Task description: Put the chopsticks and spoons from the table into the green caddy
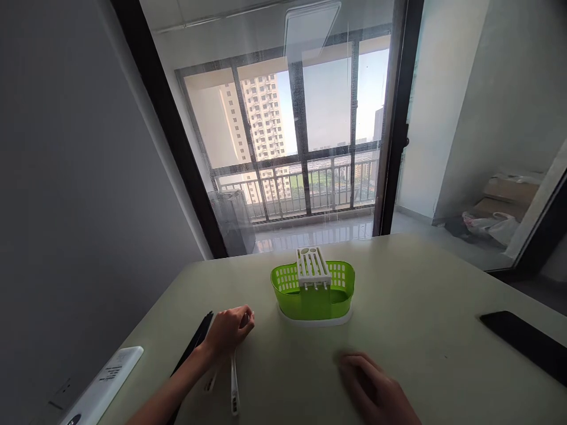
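Note:
My left hand is over the left part of the table with its fingers curled closed; what they hold, if anything, is hidden. Two slim white handles extend toward me from beneath it, their far ends covered by the hand. Black chopstick-like sticks lie partly under my left forearm. My right hand is low at the front, its fingertips smeared by motion. Beyond both hands stands a green plastic cutlery basket with a white base and a slotted white rack across its top, small hooks at the front.
The pale table reaches to a glass sliding door. A white rectangular object with printed text lies at the left edge. At the right edge rests a dark flat object. Cardboard boxes and bags sit on the floor behind.

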Action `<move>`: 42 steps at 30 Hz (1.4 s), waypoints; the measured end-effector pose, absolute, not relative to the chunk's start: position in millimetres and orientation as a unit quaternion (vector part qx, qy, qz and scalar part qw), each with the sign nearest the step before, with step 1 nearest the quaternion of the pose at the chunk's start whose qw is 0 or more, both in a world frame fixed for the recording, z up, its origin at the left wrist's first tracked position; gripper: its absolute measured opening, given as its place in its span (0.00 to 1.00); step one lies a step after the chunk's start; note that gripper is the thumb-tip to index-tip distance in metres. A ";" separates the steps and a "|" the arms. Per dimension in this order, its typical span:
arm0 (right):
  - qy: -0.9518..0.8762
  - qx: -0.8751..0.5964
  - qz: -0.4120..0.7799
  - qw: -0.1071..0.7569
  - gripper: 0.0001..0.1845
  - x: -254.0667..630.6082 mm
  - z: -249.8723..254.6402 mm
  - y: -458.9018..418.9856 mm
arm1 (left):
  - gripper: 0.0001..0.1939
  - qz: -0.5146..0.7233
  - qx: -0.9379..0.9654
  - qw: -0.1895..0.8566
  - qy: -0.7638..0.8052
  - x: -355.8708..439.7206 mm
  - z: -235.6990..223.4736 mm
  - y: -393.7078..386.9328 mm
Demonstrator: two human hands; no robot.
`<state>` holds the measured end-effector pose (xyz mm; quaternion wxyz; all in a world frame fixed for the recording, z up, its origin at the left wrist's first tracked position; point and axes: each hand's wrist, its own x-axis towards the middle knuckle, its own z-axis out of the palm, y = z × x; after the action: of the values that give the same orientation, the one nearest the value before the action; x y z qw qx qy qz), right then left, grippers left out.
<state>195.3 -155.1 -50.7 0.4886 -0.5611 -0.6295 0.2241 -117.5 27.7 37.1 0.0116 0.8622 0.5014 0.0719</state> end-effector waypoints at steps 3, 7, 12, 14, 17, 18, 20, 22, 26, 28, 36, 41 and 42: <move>-0.634 -0.558 0.221 0.489 0.13 195.9 -50.0 -155.4 | 0.14 0.078 0.872 -0.015 0.483 -118.5 35.4 28.2; -0.636 -0.558 0.220 0.486 0.13 196.4 -50.4 -156.0 | 0.15 0.083 0.882 -0.073 0.459 -122.9 31.3 30.6; -0.632 -0.560 0.223 0.487 0.12 195.5 -50.5 -155.5 | 0.12 0.146 0.879 -0.173 0.419 -126.9 41.4 34.1; -0.634 -0.558 0.227 0.485 0.12 195.6 -51.2 -154.6 | 0.09 0.195 0.872 -0.195 0.404 -120.1 51.3 33.1; -0.636 -0.558 0.229 0.481 0.12 196.2 -52.8 -153.8 | 0.08 0.289 0.851 -0.200 0.390 -92.8 67.6 23.4; -0.637 -0.557 0.228 0.482 0.12 196.3 -53.2 -153.8 | 0.09 0.320 0.845 -0.195 0.382 -79.2 72.7 17.2; -0.638 -0.555 0.224 0.485 0.12 196.4 -53.5 -154.0 | 0.13 0.355 0.850 -0.173 0.347 -47.6 81.8 1.2; -0.636 -0.558 0.223 0.483 0.12 196.5 -52.9 -154.5 | 0.17 0.366 0.867 -0.145 0.305 -13.9 89.0 -16.5; -0.639 -0.565 0.233 0.467 0.12 196.4 -51.2 -156.2 | 0.25 0.335 0.897 -0.106 0.267 40.0 95.5 -36.7; -0.641 -0.564 0.233 0.465 0.12 196.4 -50.9 -156.6 | 0.29 0.315 0.904 -0.100 0.271 54.6 94.6 -34.7; -0.640 -0.567 0.223 0.468 0.12 198.9 -56.2 -154.2 | 0.19 0.317 0.884 -0.142 0.312 44.8 86.9 -0.4; -0.631 -0.565 0.234 0.478 0.13 200.8 -62.3 -154.6 | 0.15 0.348 0.848 -0.173 0.360 -2.4 85.7 28.1; -0.630 -0.563 0.236 0.480 0.13 200.9 -63.2 -154.5 | 0.15 0.355 0.840 -0.177 0.370 -15.2 85.8 35.5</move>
<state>200.9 -154.5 -63.2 0.4798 -0.5634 -0.6298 0.2361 -15.2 35.5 85.8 -0.1774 0.8400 0.3705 0.3546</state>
